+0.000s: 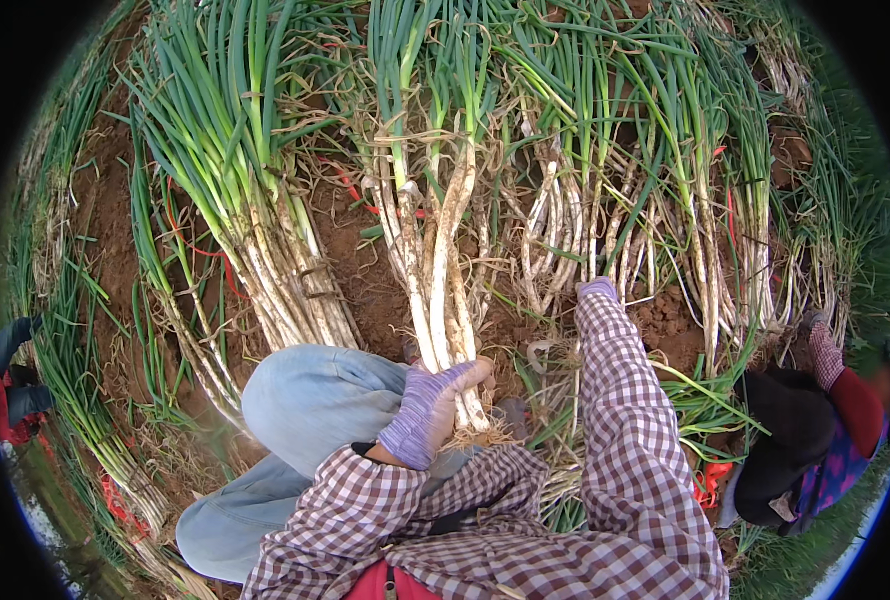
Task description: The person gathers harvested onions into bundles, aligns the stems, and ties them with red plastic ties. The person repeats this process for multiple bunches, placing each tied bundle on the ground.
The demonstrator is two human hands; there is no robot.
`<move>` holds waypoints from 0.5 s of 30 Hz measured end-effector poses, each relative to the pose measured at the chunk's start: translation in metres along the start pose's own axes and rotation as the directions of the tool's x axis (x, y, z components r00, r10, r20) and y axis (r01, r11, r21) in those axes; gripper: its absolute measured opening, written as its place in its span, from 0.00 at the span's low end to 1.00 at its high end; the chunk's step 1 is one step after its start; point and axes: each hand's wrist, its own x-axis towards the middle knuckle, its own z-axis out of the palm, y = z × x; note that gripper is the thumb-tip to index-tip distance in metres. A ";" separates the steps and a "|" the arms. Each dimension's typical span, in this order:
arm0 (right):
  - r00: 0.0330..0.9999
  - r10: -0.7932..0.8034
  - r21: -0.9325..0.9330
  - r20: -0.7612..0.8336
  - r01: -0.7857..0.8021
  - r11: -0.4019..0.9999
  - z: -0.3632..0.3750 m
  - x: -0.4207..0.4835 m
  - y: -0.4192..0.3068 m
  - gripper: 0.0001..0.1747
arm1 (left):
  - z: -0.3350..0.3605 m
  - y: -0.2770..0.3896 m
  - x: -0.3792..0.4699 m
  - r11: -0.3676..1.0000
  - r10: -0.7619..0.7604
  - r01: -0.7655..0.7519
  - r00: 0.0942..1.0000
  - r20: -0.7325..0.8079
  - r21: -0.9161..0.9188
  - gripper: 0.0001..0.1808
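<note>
My left hand (433,401), in a purple-and-tan work glove, is wrapped around the white lower stems of a few long green onions (445,277). Their roots hang just below my fist, and their green leaves point away from me. My right arm reaches forward to more soil-streaked green onions (553,225) lying on the ground. Of my right hand (597,286) only a bit of purple glove shows past the checked cuff, by the stems. Its fingers are hidden, so I cannot tell whether it grips any. Left of my knee lies a thick bundle of green onions (287,262).
Brown soil (358,262) shows between the rows. Red ties (227,266) lie among the stems at left, with a red ribbon bunch (711,484) at right. One person (797,450) crouches at the right; another (17,390) is partly visible at far left. Loose onions (561,491) lie beneath my right arm.
</note>
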 end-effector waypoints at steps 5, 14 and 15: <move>0.971 -0.205 0.536 0.121 0.110 0.837 -0.060 -0.056 0.010 0.20 | 0.003 0.006 0.000 1.000 -0.013 0.015 0.996 0.094 -0.026 0.18; 0.442 -0.852 0.959 0.280 -0.092 0.267 -0.025 -0.185 -0.008 0.12 | 0.005 -0.005 -0.001 0.976 0.109 -0.141 0.975 0.192 0.164 0.17; 0.370 -0.875 0.950 0.312 -0.132 0.283 -0.020 -0.175 -0.012 0.12 | 0.001 -0.006 0.000 0.980 0.089 -0.112 0.986 0.140 0.166 0.18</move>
